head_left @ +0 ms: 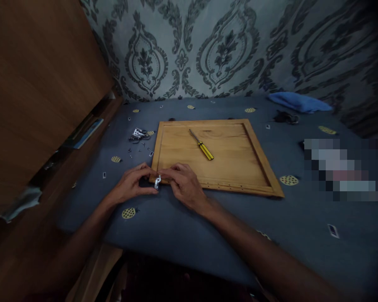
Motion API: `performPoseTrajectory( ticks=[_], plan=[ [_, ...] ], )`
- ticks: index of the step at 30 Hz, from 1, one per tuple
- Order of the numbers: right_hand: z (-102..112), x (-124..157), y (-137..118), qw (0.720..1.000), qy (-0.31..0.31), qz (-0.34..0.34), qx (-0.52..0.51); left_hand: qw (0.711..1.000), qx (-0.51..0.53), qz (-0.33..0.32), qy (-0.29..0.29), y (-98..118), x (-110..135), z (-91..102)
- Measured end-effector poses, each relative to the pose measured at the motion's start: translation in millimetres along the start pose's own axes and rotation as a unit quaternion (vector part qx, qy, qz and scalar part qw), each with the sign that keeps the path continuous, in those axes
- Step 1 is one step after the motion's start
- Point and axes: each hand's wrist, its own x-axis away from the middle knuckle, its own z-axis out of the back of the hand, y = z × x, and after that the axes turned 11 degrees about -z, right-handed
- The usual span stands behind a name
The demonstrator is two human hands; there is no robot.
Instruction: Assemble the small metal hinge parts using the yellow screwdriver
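Metal bracket [157,183] at wooden panel [176,147], near-left corner. Left hand [129,183] fingers hold it; right hand [187,184] fingers meet its top, grip unclear. Best kept square to the edge.

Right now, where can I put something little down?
The table right of the wooden panel, before the blurred patch, looks free. Crowded: metal parts left of the panel; left hand and right hand at its near left corner.

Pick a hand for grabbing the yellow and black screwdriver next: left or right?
Right hand, probably: it is nearer the yellow and black screwdriver lying on the framed wooden panel, and the handle points rightward. The left hand is farther off. Both are at a small silver metal piece.
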Motion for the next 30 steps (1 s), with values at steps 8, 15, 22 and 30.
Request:
performPoseTrajectory(
  ticks=[8, 15, 22, 30],
  plan=[
    [-1.1, -0.4, 0.7, 1.000, 0.016, 0.011, -0.014, 1.000, 0.000, -0.009, -0.002, -4.3, 2.1, -0.3],
    [-0.8, 0.4, 0.5, 0.999, 0.025, 0.024, -0.016, 1.000, -0.014, -0.009, 0.007, -3.4, 3.1, -3.6],
    [-1.2, 0.3, 0.8, 0.999, 0.022, 0.024, -0.019, 1.000, -0.023, -0.007, 0.010, -2.9, 3.1, -3.8],
    [-0.8, 0.7, 1.7, 0.999, 0.018, 0.026, -0.026, 1.000, -0.020, -0.014, 0.000, -2.2, 1.8, -1.5]
  ],
)
